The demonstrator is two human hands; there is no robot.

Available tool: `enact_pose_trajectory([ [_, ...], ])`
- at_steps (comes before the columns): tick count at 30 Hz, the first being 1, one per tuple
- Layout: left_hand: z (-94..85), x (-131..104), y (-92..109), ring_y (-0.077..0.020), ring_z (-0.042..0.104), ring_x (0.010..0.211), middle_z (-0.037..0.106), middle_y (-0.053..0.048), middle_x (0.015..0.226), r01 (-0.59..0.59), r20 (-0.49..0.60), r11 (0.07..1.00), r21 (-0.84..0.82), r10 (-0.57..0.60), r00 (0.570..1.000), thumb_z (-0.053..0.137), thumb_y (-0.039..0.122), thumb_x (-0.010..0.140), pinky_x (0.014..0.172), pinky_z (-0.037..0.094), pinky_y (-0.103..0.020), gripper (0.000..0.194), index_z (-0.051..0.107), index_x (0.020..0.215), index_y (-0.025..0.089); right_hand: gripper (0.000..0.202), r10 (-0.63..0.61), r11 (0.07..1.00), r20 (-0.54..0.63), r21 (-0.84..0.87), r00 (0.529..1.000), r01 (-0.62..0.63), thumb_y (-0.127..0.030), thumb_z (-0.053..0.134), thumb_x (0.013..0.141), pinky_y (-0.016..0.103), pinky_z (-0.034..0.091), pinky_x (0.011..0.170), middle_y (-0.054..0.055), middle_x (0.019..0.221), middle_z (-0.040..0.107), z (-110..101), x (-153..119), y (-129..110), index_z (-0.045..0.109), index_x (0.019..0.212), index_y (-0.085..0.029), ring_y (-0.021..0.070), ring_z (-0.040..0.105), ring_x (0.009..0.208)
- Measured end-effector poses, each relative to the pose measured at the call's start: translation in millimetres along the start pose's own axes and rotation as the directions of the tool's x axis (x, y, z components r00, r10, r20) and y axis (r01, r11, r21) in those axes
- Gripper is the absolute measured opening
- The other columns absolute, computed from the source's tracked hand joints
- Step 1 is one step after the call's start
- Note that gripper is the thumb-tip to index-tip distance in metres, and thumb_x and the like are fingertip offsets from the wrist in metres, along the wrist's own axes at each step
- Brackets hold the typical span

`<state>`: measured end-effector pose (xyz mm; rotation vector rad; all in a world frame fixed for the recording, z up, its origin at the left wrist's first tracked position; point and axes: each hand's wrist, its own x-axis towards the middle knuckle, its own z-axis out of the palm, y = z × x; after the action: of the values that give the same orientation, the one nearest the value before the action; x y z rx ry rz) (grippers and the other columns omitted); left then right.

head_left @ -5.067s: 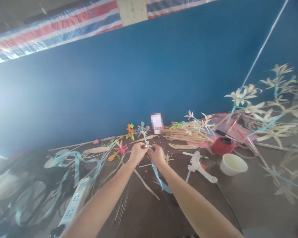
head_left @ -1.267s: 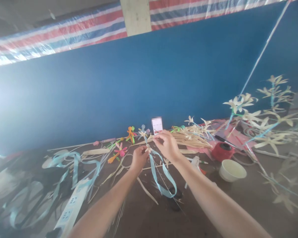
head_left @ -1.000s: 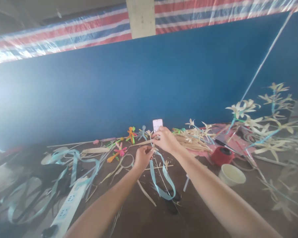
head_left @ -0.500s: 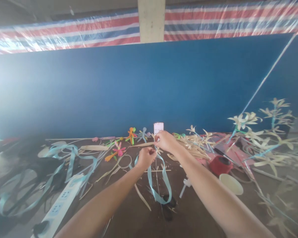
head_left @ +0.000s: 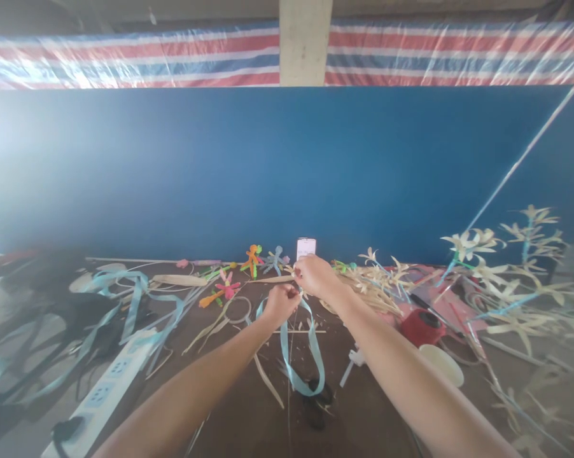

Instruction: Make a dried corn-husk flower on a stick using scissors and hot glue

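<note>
My left hand [head_left: 283, 304] is closed in a pinch near the middle of the table. A light blue ribbon [head_left: 318, 353] runs up to its fingertips and hangs below in a long loop. Just above and to the right, my right hand [head_left: 315, 277] is closed too, fingertips pinched close to the left ones. Something small and pale shows at its fingertips, too blurred to name. Behind the hands a phone [head_left: 307, 247] stands upright with its screen lit. Dark-handled scissors [head_left: 315, 401] seem to lie under the ribbon loop.
Pale strip flowers [head_left: 473, 245] and a red spool [head_left: 423, 326] lie right, by a cream lid or dish [head_left: 442, 364]. A glue gun-like white tool [head_left: 356, 357] is nearer. Left are a power strip [head_left: 103, 394], a tape ring [head_left: 238, 310] and colourful fuzzy figures [head_left: 227, 285]. A blue wall [head_left: 287, 165] rises behind.
The camera view has tilted and shifted slightly. My right hand has moved a little down and left, closer to my left hand. Both stay closed.
</note>
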<state>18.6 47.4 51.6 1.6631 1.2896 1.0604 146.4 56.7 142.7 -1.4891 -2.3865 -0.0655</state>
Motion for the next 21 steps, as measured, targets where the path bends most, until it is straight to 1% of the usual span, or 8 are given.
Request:
enact_pose_trajectory([
  [6, -3.7, 3.9, -3.1, -0.0106, 0.046, 0.036, 0.054, 0.001, 0.041, 0.004, 0.005, 1.0, 0.01, -0.004, 1.0, 0.055, 0.027, 0.064, 0.043, 0.035, -0.022, 0.015, 0.058, 0.055, 0.015, 0.015, -0.035, 0.998, 0.02, -0.052, 0.999, 0.036, -0.009, 0.053, 0.069, 0.025, 0.039, 0.062, 0.007, 0.077, 0.063, -3.2, 4.8, -3.0, 0.064, 0.07, -0.018, 0.0208, 0.055, 0.08],
  [11, -5.5, 2.8, -3.6, -0.0108, 0.047, 0.038, 0.054, 0.002, 0.043, -0.017, 0.012, 1.0, 0.019, 0.016, 1.0, 0.053, 0.026, 0.065, 0.044, 0.035, -0.022, 0.014, 0.059, 0.057, 0.015, 0.013, -0.072, 0.994, 0.026, -0.074, 0.997, 0.074, -0.01, 0.053, 0.07, 0.026, 0.039, 0.063, 0.008, 0.075, 0.062, -3.1, 6.5, -6.6, 0.064, 0.067, -0.018, 0.0221, 0.054, 0.083],
  [14, -6.8, 3.0, -2.7, -0.0112, 0.048, 0.04, 0.054, 0.002, 0.043, -0.03, 0.014, 0.999, 0.018, 0.03, 0.999, 0.053, 0.025, 0.064, 0.047, 0.036, -0.023, 0.014, 0.058, 0.055, 0.016, 0.013, -0.083, 0.993, 0.027, -0.082, 0.996, 0.085, -0.01, 0.054, 0.069, 0.027, 0.039, 0.065, 0.009, 0.076, 0.062, -3.3, 6.6, -8.6, 0.064, 0.068, -0.017, 0.0228, 0.054, 0.082],
  [18, -10.4, 3.8, -0.9, -0.0116, 0.047, 0.04, 0.052, 0.002, 0.041, -0.028, 0.026, 1.0, -0.002, 0.028, 0.999, 0.055, 0.024, 0.061, 0.048, 0.036, -0.023, 0.013, 0.056, 0.051, 0.016, 0.012, -0.08, 0.994, 0.036, -0.069, 0.996, 0.082, -0.011, 0.055, 0.068, 0.027, 0.039, 0.065, 0.01, 0.075, 0.062, -3.9, 6.6, -10.8, 0.065, 0.068, -0.017, 0.0234, 0.054, 0.083],
  [21, -12.5, 4.2, 0.2, -0.0114, 0.046, 0.039, 0.05, 0.002, 0.04, -0.019, 0.038, 0.999, -0.026, 0.02, 0.999, 0.056, 0.024, 0.06, 0.047, 0.035, -0.024, 0.014, 0.056, 0.049, 0.016, 0.01, -0.055, 0.998, 0.034, -0.039, 0.998, 0.056, -0.013, 0.056, 0.069, 0.028, 0.039, 0.066, 0.01, 0.077, 0.063, -2.1, 7.1, -11.3, 0.065, 0.067, -0.017, 0.0235, 0.055, 0.084],
])
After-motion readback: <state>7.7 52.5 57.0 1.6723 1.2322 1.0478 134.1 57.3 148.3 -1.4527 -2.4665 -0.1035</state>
